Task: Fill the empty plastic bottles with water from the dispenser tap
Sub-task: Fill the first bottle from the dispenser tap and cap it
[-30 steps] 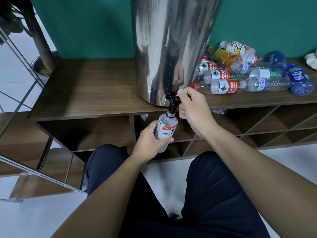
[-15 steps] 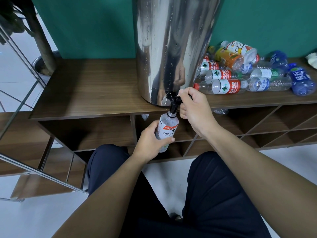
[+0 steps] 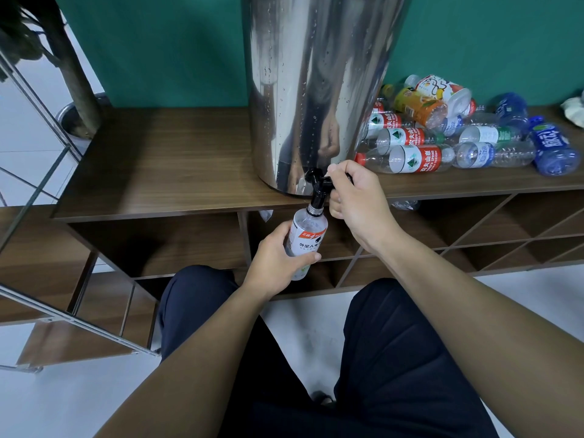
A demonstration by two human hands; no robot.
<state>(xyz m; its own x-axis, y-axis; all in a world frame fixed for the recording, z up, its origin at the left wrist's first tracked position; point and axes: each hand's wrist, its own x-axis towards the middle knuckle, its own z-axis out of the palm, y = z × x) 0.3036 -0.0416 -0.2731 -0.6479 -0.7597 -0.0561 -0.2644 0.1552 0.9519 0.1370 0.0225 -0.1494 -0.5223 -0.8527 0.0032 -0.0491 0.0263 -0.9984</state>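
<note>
Clear white-labelled plastic bottle (image 3: 306,245) gripped by left hand (image 3: 274,267) under black tap (image 3: 319,188) | tap lever pinched by right hand (image 3: 355,200) | fill level unclear | heap of empty bottles (image 3: 448,137) left on table (image 3: 164,162)

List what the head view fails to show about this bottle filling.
- Water level in the held bottle: the label and the left hand cover it.
- Tap lever position: the right hand wraps the black tap.
- Whether water flows: the spout sits in the bottle's neck.
- Top of the steel dispenser: cut off by the frame's upper edge.
- Rear bottles in the pile: hidden by those in front.
</note>
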